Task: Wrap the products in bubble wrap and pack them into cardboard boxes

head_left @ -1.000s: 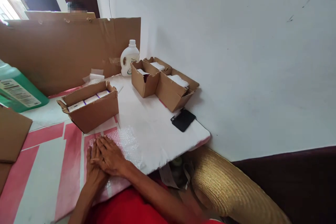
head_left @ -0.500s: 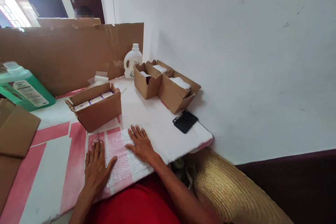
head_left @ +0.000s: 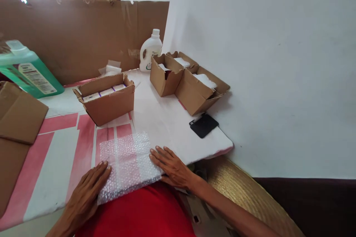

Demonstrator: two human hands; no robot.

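A sheet of bubble wrap [head_left: 128, 163] lies flat at the near edge of the table [head_left: 167, 126], partly over its pink-and-white covering. The left hand [head_left: 85, 194] rests palm down at the sheet's left edge, fingers stretched out and loose, gripping nothing. The right hand [head_left: 171, 164] lies flat at the sheet's right edge, fingers spread and touching the wrap, likewise not clenched. Behind the sheet stands an open cardboard box [head_left: 107, 98] with white packets inside. Farther back, near the wall, sit three more open cartons [head_left: 189, 85] and a white plastic bottle [head_left: 150, 50]. A black wallet [head_left: 204, 125] lies just beside the cartons. A green jug [head_left: 26, 74] stands at the far left
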